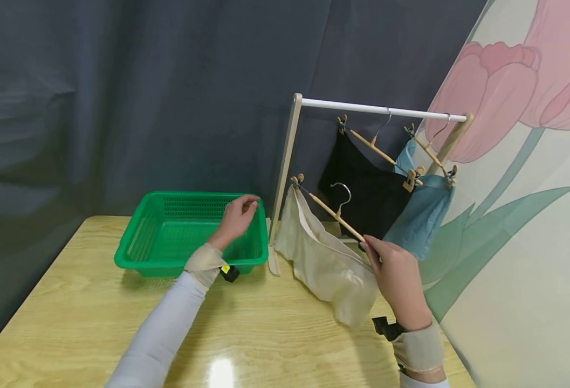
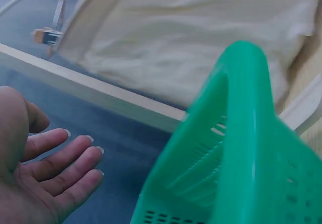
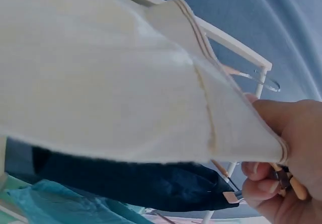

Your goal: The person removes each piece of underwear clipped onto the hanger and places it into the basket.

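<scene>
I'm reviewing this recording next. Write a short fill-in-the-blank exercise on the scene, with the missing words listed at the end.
1. The right hand grips a hanger bearing cream cloth, while the left hand holds ____.
2. The basket on the table is ____ in colour.
3. Counting only those hooked on the white rail, the hangers number ____.
4. On the rack, the black garment partly covers the ____ one.

Missing words: nothing; green; two; blue.
</scene>
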Tool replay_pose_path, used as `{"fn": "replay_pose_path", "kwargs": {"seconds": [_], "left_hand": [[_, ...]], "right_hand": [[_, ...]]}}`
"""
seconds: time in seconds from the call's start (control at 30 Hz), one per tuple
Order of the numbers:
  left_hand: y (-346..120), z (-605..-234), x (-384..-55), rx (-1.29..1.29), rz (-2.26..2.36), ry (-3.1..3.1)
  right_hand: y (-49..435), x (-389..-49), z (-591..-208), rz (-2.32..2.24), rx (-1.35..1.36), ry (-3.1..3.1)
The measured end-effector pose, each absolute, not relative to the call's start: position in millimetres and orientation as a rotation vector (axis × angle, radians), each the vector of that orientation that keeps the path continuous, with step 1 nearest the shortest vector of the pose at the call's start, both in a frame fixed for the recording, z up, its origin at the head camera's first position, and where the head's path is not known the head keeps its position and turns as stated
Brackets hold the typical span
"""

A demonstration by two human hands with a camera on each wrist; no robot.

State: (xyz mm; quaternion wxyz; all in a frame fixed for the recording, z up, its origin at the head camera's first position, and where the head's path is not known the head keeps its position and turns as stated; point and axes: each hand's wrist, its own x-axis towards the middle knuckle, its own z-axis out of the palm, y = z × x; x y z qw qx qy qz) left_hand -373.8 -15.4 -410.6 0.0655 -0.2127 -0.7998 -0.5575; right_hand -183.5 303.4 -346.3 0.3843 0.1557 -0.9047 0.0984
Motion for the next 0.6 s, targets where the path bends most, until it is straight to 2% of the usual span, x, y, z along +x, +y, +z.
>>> {"fn": "replay_pose_path", "kwargs": {"seconds": [0.3, 0.6], "left_hand": [[-37.3, -397.3, -340.1, -0.693, -1.515, -2.196], [-42.7, -360.2, -296.5, -0.840, -1.159, -1.874]], "right_hand": [[303.4, -161.7, -362.7, 0.233, 0.514, -2.202], [289.8, -157.6, -363.1, 0.415, 0.707, -2.239]]}}
